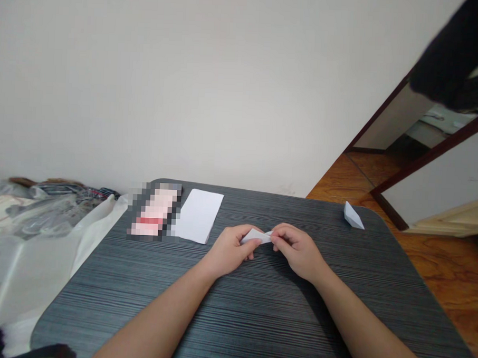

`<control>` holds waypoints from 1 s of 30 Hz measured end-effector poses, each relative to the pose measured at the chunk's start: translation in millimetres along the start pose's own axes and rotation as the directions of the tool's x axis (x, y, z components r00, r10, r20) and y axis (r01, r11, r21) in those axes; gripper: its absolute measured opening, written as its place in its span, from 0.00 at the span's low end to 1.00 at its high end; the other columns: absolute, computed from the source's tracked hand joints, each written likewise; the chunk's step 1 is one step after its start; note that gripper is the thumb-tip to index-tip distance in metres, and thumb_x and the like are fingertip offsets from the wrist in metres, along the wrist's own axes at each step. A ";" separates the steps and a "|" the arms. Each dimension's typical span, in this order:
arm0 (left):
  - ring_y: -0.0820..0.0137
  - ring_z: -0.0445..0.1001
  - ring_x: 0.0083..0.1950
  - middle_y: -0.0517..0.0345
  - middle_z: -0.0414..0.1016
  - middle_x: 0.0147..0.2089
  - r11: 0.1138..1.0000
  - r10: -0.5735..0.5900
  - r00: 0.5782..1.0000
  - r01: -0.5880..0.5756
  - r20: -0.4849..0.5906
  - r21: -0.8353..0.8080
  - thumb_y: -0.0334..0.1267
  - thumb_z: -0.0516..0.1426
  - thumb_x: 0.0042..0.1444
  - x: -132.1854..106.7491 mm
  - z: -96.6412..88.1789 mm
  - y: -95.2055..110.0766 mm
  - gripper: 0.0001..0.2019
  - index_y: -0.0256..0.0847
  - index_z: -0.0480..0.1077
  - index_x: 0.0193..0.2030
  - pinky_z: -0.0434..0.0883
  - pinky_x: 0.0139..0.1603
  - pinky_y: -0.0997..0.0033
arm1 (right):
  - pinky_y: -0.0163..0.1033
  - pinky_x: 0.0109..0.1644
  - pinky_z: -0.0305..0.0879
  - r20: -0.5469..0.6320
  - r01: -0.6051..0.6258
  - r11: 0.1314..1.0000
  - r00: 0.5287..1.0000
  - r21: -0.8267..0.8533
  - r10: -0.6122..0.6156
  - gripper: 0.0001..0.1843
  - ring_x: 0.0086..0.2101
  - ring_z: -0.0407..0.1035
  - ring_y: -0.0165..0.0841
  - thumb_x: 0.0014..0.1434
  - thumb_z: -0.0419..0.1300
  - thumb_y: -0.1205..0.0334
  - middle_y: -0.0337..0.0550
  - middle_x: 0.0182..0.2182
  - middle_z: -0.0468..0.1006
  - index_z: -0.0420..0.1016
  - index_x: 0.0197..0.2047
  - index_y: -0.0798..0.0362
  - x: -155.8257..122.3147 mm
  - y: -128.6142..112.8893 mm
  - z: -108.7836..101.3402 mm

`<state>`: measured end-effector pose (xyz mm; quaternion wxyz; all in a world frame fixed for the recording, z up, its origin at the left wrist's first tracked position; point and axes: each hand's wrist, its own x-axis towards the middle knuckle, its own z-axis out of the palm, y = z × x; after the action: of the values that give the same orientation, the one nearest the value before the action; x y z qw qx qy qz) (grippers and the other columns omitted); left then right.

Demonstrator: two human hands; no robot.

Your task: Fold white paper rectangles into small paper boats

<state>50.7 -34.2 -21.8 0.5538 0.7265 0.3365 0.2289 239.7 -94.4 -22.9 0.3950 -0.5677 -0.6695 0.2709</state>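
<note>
My left hand (pixel 228 250) and my right hand (pixel 297 250) meet above the middle of the dark grey table (pixel 232 326). Between their fingertips both pinch a small, narrow piece of folded white paper (pixel 256 237), partly hidden by my fingers. A flat sheet of white paper (pixel 199 216) lies near the far edge, left of my hands. Beside it is a pixelated, blurred pink and dark packet (pixel 154 211). A small folded white paper shape (pixel 353 216) sits at the far right corner, apart from both hands.
Crumpled white and clear plastic sheeting (pixel 30 249) lies beyond the table's left edge. A white wall (pixel 188 82) rises behind the table. To the right are an orange-brown wooden floor (pixel 425 266), a dark-framed doorway and dark hanging cloth (pixel 454 56).
</note>
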 end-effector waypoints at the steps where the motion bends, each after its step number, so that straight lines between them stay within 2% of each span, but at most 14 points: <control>1: 0.75 0.68 0.23 0.63 0.70 0.22 1.000 -0.009 1.000 0.009 -0.003 -0.027 0.41 0.53 0.56 -0.1 0.2 0.3 0.13 0.41 0.69 0.47 0.65 0.26 0.77 | 0.37 0.38 0.61 0.003 0.002 1.000 1.000 0.001 -0.002 0.12 0.32 0.66 0.31 0.59 0.53 0.69 0.40 0.29 0.72 0.67 0.24 0.53 0.0 -0.2 -0.4; 3: 0.75 0.68 0.22 0.63 0.71 0.23 0.998 -0.031 1.000 0.031 0.000 -0.052 0.42 0.54 0.55 -0.1 0.3 0.5 0.18 0.42 0.65 0.53 0.65 0.25 0.77 | 0.37 0.38 0.61 0.012 0.003 1.000 1.000 0.002 -0.003 0.11 0.32 0.66 0.31 0.59 0.54 0.69 0.40 0.29 0.72 0.67 0.25 0.53 -0.2 -0.3 -0.8; 8: 0.74 0.69 0.23 0.59 0.72 0.23 1.000 -0.025 0.999 0.025 0.028 -0.007 0.43 0.50 0.58 0.4 -0.4 -2.8 0.13 0.39 0.71 0.40 0.64 0.25 0.77 | 0.37 0.38 0.61 -0.003 -0.020 0.999 1.000 0.031 0.020 0.09 0.31 0.66 0.31 0.59 0.54 0.67 0.40 0.29 0.71 0.68 0.27 0.53 -1.7 3.7 2.6; 11: 0.74 0.70 0.23 0.59 0.72 0.23 0.999 -0.032 0.999 0.033 0.019 -0.031 0.43 0.50 0.58 0.4 0.2 -4.3 0.12 0.38 0.69 0.39 0.64 0.24 0.77 | 0.36 0.34 0.62 -0.016 -0.101 0.984 0.994 0.145 0.105 0.03 0.28 0.66 0.30 0.59 0.55 0.65 0.38 0.26 0.70 0.69 0.35 0.51 -3.4 9.0 8.2; 14: 0.73 0.70 0.23 0.58 0.72 0.23 0.997 -0.037 0.999 0.038 0.022 -0.064 0.43 0.50 0.58 0.2 1.0 -3.9 0.12 0.37 0.69 0.40 0.65 0.25 0.77 | 0.35 0.31 0.63 -0.031 -0.149 0.936 0.985 0.318 0.167 0.09 0.27 0.67 0.29 0.58 0.56 0.63 0.38 0.29 0.71 0.65 0.43 0.50 -4.8 13.4 12.6; 16: 0.73 0.71 0.23 0.58 0.72 0.23 0.996 -0.037 0.999 0.039 0.022 -0.081 0.43 0.50 0.58 0.2 1.2 -3.2 0.12 0.37 0.69 0.40 0.65 0.25 0.77 | 0.34 0.30 0.64 -0.016 -0.173 0.921 0.982 0.348 0.190 0.11 0.26 0.67 0.28 0.58 0.57 0.62 0.39 0.31 0.71 0.65 0.45 0.51 -5.5 15.0 12.6; 19: 0.73 0.71 0.23 0.58 0.72 0.23 0.992 -0.044 0.999 0.047 0.028 -0.115 0.42 0.51 0.58 0.4 1.2 -2.4 0.11 0.37 0.68 0.40 0.66 0.25 0.76 | 0.33 0.27 0.61 0.047 -0.229 0.946 0.973 0.229 0.225 0.07 0.21 0.65 0.27 0.60 0.55 0.59 0.36 0.23 0.71 0.69 0.37 0.53 -6.5 14.8 8.7; 22: 0.73 0.71 0.23 0.58 0.73 0.23 0.985 -0.054 0.998 0.061 0.043 -0.162 0.42 0.52 0.57 1.0 1.0 -2.3 0.11 0.36 0.67 0.39 0.66 0.25 0.76 | 0.33 0.27 0.60 0.094 -0.249 0.963 0.966 0.102 0.240 0.14 0.19 0.64 0.27 0.62 0.52 0.57 0.36 0.17 0.70 0.70 0.28 0.54 -6.9 11.5 3.7; 30: 0.72 0.73 0.27 0.54 0.74 0.27 0.973 -0.060 0.996 0.073 0.067 -0.221 0.42 0.55 0.55 2.1 -0.7 -0.9 0.11 0.34 0.68 0.38 0.69 0.29 0.73 | 0.33 0.29 0.62 0.143 -0.231 0.967 0.966 0.105 0.215 0.15 0.21 0.68 0.28 0.62 0.52 0.59 0.37 0.18 0.73 0.70 0.26 0.54 -5.9 1.0 -1.1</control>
<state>51.4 -32.0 -22.5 0.6490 0.6545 0.3161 0.2248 241.4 -100.0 -24.4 0.3511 -0.5959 -0.6078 0.3902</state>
